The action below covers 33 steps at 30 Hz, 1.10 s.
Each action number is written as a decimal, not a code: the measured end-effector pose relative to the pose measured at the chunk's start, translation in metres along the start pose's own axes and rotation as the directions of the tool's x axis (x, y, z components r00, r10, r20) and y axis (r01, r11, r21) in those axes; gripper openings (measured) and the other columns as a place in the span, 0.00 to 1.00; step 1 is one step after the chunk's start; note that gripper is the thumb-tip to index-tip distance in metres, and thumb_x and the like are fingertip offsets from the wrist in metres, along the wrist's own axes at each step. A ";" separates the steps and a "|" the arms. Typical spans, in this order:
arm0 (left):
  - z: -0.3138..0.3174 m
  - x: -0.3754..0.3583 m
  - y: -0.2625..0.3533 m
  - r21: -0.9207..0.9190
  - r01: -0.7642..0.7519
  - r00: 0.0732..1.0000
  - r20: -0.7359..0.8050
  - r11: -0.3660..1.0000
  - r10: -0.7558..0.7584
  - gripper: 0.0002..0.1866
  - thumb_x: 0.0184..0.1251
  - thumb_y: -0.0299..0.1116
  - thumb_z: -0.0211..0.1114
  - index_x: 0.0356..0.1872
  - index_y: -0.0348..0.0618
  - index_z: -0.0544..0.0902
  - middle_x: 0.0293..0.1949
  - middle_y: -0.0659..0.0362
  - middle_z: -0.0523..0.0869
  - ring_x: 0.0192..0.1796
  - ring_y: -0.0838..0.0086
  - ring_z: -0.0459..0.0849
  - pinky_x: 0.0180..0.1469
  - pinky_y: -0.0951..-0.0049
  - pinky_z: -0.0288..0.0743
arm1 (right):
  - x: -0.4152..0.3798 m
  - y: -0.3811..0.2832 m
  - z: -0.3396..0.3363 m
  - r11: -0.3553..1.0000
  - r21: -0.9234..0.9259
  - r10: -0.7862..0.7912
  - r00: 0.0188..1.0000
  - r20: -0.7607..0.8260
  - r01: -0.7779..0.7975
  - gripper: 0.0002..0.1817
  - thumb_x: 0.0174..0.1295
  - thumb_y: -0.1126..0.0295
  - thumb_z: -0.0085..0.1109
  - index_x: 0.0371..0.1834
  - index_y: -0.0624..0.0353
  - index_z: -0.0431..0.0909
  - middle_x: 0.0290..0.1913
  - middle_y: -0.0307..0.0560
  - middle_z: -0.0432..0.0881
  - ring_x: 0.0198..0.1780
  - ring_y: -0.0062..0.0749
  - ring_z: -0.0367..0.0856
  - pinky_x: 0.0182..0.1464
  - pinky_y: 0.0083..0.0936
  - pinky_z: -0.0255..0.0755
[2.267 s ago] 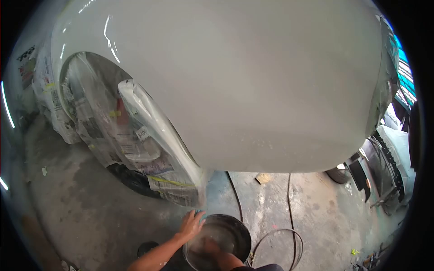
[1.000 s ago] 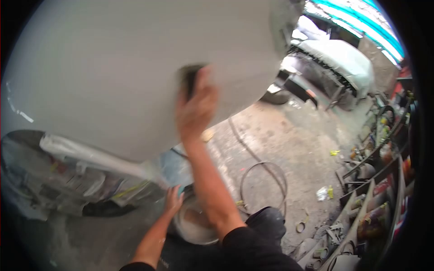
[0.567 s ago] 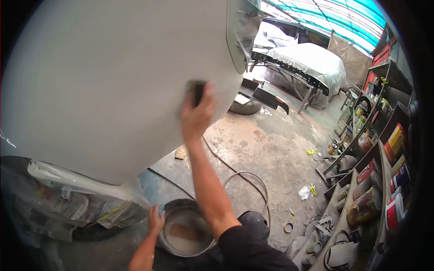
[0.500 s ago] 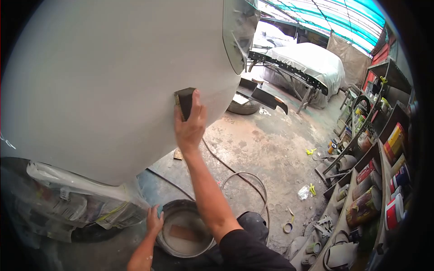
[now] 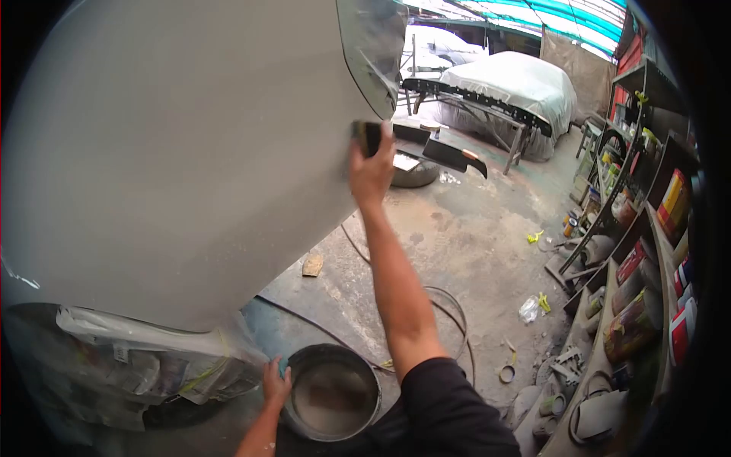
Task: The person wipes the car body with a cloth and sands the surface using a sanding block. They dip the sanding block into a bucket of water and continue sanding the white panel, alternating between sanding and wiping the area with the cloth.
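My right hand point(image 5: 371, 175) is closed around a dark sanding block point(image 5: 368, 139), held against the grey car panel point(image 5: 190, 167) near its right edge. Slightly blurred, the block shows its dark side between thumb and fingers. Low in the view, my left hand point(image 5: 276, 385) rests by the left rim of a round black basin point(image 5: 375, 381), its fingers closed on a small teal piece point(image 5: 283, 367) whose kind I cannot make out. Murky water point(image 5: 335, 423) lies in the basin, with a blurred reddish-brown shape in it.
Plastic and paper masking point(image 5: 152, 373) covers the wheel area at lower left. A hose point(image 5: 320, 326) snakes over the floor. Beyond the panel stand a bumper on a stand point(image 5: 480, 103) and a sheeted car point(image 5: 506, 76). Paint cans point(image 5: 633, 327) line the shelves at right.
My right hand has slid the sanding block up and to the right along the panel. My left hand stays by the basin rim, while the whole view has shifted somewhat.
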<state>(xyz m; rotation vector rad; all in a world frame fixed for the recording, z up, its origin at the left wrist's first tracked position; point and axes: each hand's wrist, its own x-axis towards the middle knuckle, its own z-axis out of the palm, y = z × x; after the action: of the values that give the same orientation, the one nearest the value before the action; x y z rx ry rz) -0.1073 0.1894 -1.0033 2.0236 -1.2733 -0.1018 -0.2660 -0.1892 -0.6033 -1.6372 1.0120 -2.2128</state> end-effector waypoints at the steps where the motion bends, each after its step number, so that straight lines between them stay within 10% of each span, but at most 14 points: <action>1: -0.003 0.000 0.001 0.002 0.008 1.000 0.001 1.000 -0.008 0.23 0.67 0.31 0.69 0.62 0.42 0.78 0.54 0.42 0.81 0.57 0.41 0.80 0.59 0.50 0.75 | 0.019 0.007 0.001 0.997 -0.009 0.075 0.997 -0.036 -0.076 0.34 0.63 0.65 0.70 0.71 0.61 0.67 0.55 0.68 0.81 0.55 0.66 0.82 0.57 0.50 0.77; 3: -0.003 0.001 0.007 -0.011 0.023 1.000 -0.006 1.000 -0.023 0.23 0.66 0.30 0.70 0.62 0.43 0.79 0.53 0.42 0.81 0.57 0.41 0.80 0.59 0.51 0.75 | 0.041 -0.004 -0.002 0.936 -0.059 0.348 0.937 0.011 -0.347 0.34 0.63 0.63 0.70 0.71 0.60 0.67 0.56 0.69 0.81 0.56 0.66 0.83 0.59 0.50 0.76; 7: 0.001 0.006 0.007 0.000 -0.003 1.000 -0.008 1.000 0.004 0.22 0.67 0.31 0.69 0.62 0.42 0.79 0.53 0.42 0.81 0.56 0.41 0.79 0.58 0.50 0.75 | -0.007 -0.009 0.009 0.999 -0.037 -0.028 0.999 -0.015 0.028 0.37 0.62 0.63 0.70 0.73 0.60 0.65 0.67 0.70 0.75 0.62 0.65 0.80 0.62 0.50 0.75; 12: -0.006 0.003 0.011 -0.012 0.000 1.000 0.014 1.000 0.000 0.22 0.69 0.33 0.68 0.62 0.41 0.78 0.52 0.41 0.80 0.54 0.39 0.79 0.57 0.48 0.75 | 0.055 0.021 -0.007 0.913 -0.071 0.407 0.906 0.117 -0.401 0.32 0.64 0.59 0.68 0.67 0.61 0.67 0.55 0.70 0.81 0.54 0.66 0.83 0.56 0.53 0.77; 16: -0.003 0.006 0.006 0.017 -0.020 1.000 0.006 1.000 0.020 0.22 0.69 0.35 0.67 0.62 0.42 0.78 0.52 0.41 0.80 0.55 0.39 0.79 0.57 0.47 0.74 | 0.031 -0.022 0.002 0.922 -0.175 0.360 0.931 0.056 -0.345 0.33 0.65 0.62 0.67 0.69 0.62 0.64 0.54 0.71 0.80 0.57 0.67 0.82 0.58 0.52 0.76; 17: -0.002 0.006 0.004 0.023 -0.027 1.000 0.006 0.999 0.027 0.22 0.70 0.35 0.67 0.62 0.42 0.78 0.52 0.41 0.80 0.55 0.39 0.78 0.57 0.47 0.74 | 0.020 -0.020 0.010 0.986 -0.136 0.090 0.995 -0.049 -0.096 0.33 0.65 0.62 0.67 0.69 0.61 0.64 0.54 0.71 0.80 0.56 0.68 0.81 0.58 0.52 0.76; 22: -0.003 0.002 0.000 0.026 -0.044 0.999 0.004 0.999 0.044 0.22 0.70 0.36 0.67 0.62 0.42 0.78 0.53 0.41 0.80 0.56 0.39 0.79 0.58 0.47 0.75 | 0.053 0.000 -0.006 0.863 -0.097 0.504 0.857 0.108 -0.496 0.35 0.65 0.61 0.67 0.71 0.61 0.63 0.54 0.70 0.80 0.56 0.69 0.81 0.59 0.51 0.77; 26: 0.002 0.005 0.001 0.001 -0.019 1.000 -0.004 1.000 0.019 0.22 0.69 0.36 0.68 0.62 0.43 0.78 0.53 0.41 0.80 0.56 0.40 0.79 0.58 0.48 0.75 | 0.025 -0.018 0.006 0.982 -0.137 0.133 0.991 0.033 -0.127 0.31 0.65 0.61 0.66 0.66 0.61 0.65 0.55 0.71 0.80 0.54 0.67 0.83 0.58 0.52 0.77; 33: -0.001 0.004 0.001 0.036 -0.026 1.000 0.014 0.999 0.026 0.24 0.67 0.35 0.69 0.62 0.41 0.78 0.54 0.41 0.81 0.56 0.40 0.79 0.60 0.49 0.74 | 0.043 0.014 -0.002 0.928 -0.163 0.355 0.929 0.103 -0.336 0.32 0.66 0.60 0.65 0.69 0.63 0.63 0.52 0.73 0.82 0.52 0.69 0.83 0.54 0.57 0.77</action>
<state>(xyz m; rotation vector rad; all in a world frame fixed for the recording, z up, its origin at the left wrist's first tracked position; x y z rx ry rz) -0.1059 0.1862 -1.0009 2.0391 -1.3181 -0.0805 -0.2870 -0.2223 -0.5798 -1.4956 1.3313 -1.8162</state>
